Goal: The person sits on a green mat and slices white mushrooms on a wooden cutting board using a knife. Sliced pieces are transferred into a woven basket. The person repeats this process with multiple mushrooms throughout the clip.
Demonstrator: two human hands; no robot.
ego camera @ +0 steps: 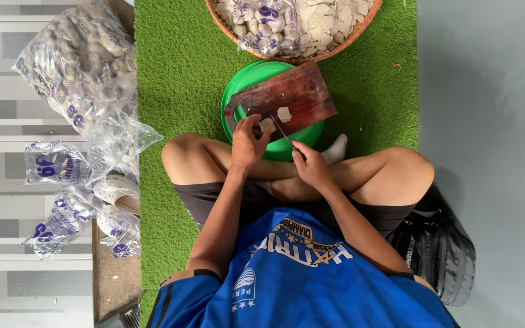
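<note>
A dark red wooden cutting board [299, 91] rests on a green plastic basin [251, 76] in front of my crossed legs. My left hand [247, 141] pins a small pale piece [267, 125] against the board's near edge. My right hand [311, 165] grips a thin knife [282, 131] whose blade angles up toward that piece. A cut pale slice [284, 113] lies on the board just beyond the blade.
A woven basket [341, 44] at the top holds white slices and a clear bag of pale pieces [262, 24]. Several clear bags [80, 67] lie on the left floor. Green turf mat [177, 79] is under me; a black bag [442, 249] sits at my right.
</note>
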